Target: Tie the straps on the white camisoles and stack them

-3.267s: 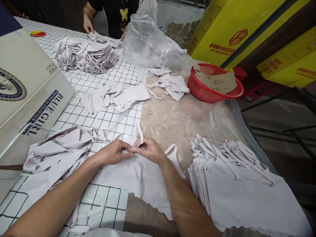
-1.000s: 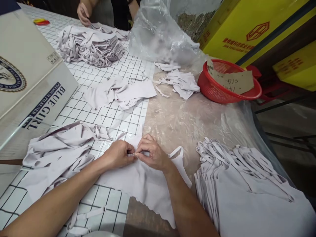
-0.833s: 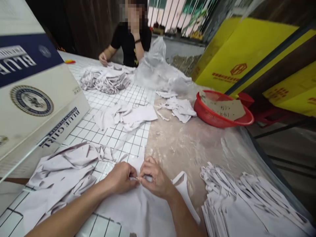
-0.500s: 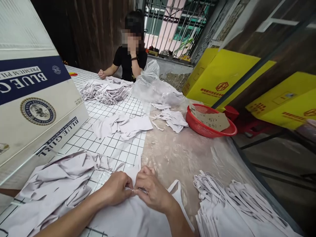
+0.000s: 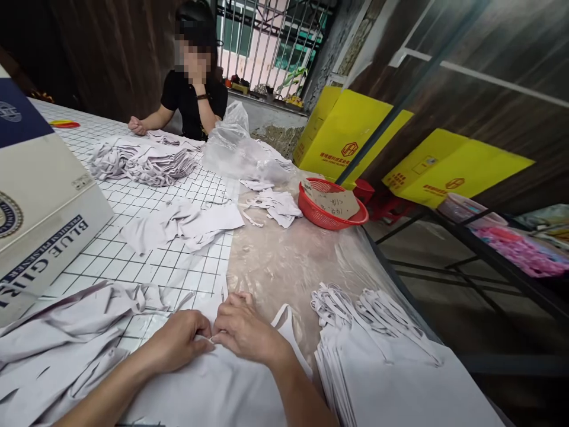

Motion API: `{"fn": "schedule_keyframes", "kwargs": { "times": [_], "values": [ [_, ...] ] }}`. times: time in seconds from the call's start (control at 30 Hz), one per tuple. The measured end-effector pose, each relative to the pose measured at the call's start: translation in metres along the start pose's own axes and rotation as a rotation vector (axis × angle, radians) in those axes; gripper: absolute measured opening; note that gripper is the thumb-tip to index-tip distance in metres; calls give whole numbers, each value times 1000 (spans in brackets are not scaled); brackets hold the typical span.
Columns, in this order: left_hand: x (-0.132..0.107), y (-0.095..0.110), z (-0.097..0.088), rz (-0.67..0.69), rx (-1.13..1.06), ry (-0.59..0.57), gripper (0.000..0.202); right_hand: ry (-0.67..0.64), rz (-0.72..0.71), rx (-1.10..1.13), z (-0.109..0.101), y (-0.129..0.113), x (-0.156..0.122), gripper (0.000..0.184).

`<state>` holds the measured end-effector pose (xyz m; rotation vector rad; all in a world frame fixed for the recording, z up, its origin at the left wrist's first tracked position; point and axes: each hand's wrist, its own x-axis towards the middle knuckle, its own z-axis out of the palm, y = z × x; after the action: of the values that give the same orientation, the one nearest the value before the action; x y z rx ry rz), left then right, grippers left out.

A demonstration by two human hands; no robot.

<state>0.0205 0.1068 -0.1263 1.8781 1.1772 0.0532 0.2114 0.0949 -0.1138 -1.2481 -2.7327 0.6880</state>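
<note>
A pale grey fabric piece (image 5: 208, 391) with a strap loop lies flat on the table right in front of me. My left hand (image 5: 178, 339) and my right hand (image 5: 242, 330) meet at its top edge, both pinched shut on a thin strap of that piece. Crumpled grey pieces (image 5: 57, 344) lie loose to the left of my left hand. To the right of my right hand sits a neat stack of the same pieces (image 5: 391, 362), straps fanned out at its far end.
A white Blue Girl carton (image 5: 40, 207) stands at the left. A red basket (image 5: 331, 204) holds a cardboard note. Across the grid-patterned table (image 5: 146, 261) a person in black sits behind another fabric heap (image 5: 142, 163) and a clear plastic bag (image 5: 240, 151). Yellow boxes (image 5: 351, 139) stand at the right.
The view has tilted upward and swung, showing the person opposite and the room. My hands stay pinched together on the strap at the same spot of the fabric piece.
</note>
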Motion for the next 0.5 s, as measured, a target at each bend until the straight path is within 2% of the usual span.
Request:
{"fn": "schedule_keyframes", "kwargs": {
  "times": [0.3, 0.5],
  "values": [
    [0, -4, 5, 31, 96, -16, 21, -69, -81, -115, -1, -10, -1, 18],
    [2, -11, 4, 48, -18, -31, 23, -18, -7, -90, 2, -8, -1, 16]
  ]
}}
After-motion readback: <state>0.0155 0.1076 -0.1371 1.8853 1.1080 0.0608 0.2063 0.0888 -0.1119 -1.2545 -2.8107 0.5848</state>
